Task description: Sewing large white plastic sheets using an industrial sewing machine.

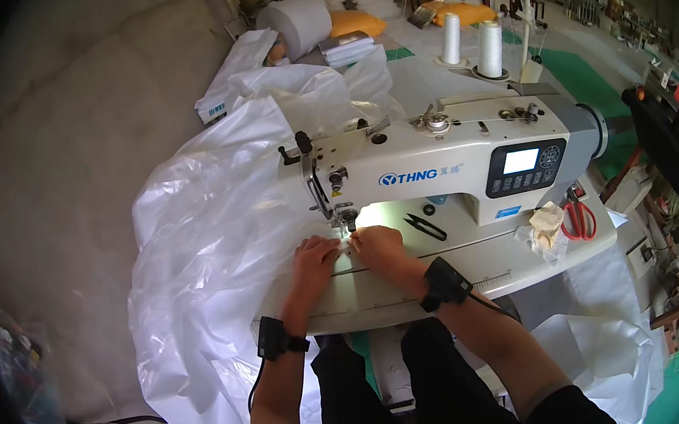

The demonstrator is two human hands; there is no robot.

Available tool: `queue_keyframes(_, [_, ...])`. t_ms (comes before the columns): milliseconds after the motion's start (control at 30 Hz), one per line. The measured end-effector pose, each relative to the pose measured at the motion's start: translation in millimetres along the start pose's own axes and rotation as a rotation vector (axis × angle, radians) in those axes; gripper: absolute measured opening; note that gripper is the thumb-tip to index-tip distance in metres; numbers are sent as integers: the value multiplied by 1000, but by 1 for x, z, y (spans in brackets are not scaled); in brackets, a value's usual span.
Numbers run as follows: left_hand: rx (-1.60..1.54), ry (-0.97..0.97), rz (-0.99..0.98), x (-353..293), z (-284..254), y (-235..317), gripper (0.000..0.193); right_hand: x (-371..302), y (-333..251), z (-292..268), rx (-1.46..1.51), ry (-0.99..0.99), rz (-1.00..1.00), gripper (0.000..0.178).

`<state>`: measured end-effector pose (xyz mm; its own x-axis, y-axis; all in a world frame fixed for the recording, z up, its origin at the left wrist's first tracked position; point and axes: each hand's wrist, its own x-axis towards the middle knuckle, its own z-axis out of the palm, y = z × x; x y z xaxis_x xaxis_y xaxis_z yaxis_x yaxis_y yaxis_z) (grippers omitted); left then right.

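Note:
A white sewing machine stands in front of me, its lamp lighting the needle area. My left hand rests on the machine bed just left of the needle, fingers bent and held together. On the other side, my right hand is closed, its fingertips near the presser foot. What the fingertips hold is too small and hidden to make out. A large, wrinkled white plastic sheet spreads along the left of the machine and hangs down. Black thread snips lie on the bed beyond my right hand.
Red-handled scissors and a crumpled pale scrap lie at the table's right end. Two white thread cones stand behind the machine. Farther back are a large white roll and orange sacks.

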<state>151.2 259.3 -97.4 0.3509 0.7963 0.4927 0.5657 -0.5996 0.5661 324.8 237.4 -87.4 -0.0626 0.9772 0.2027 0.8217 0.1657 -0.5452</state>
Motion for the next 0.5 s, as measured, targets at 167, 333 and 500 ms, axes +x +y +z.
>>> queue_keyframes(167, [42,-38,-17,2,0,-12,14,11,-2,-5,35,-73,36,29])
queue_keyframes(333, [182,-142,-70,18,1,-18,21,4,-2,-7,24,-43,10,31])
queue_keyframes(500, [223,-294,-247,34,-1,-14,25,9,3,-2,89,-96,47,29])
